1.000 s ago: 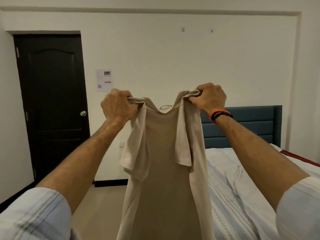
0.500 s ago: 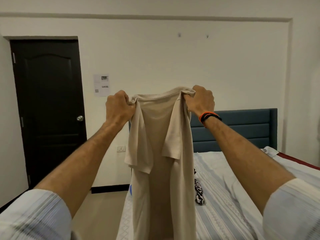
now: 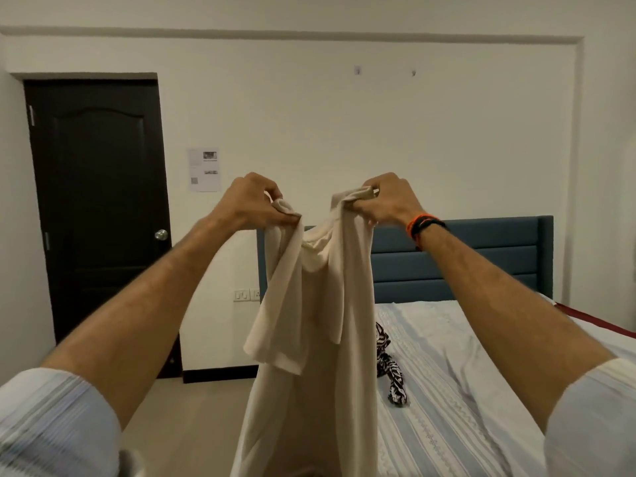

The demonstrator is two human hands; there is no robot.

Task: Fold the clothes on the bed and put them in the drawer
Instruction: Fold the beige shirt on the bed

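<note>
Both arms were stretched forward and raised, forearms bare, pale striped sleeves pushed up near the elbows. Left hand (image 3: 250, 201) was fisted, knuckles up, fingers curled round bunched cloth. Right hand (image 3: 387, 198) pinched cloth likewise; orange-and-black band sat on the right wrist.

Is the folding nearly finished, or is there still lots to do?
Still near the start. Nothing folded and no drawer shows in this view. In hand: the left hand and right hand grip the shoulders of a beige T-shirt, hanging unfolded in the air. Left: fold it, then the zebra-print garment lying crumpled on the bed, and put both away.
</note>
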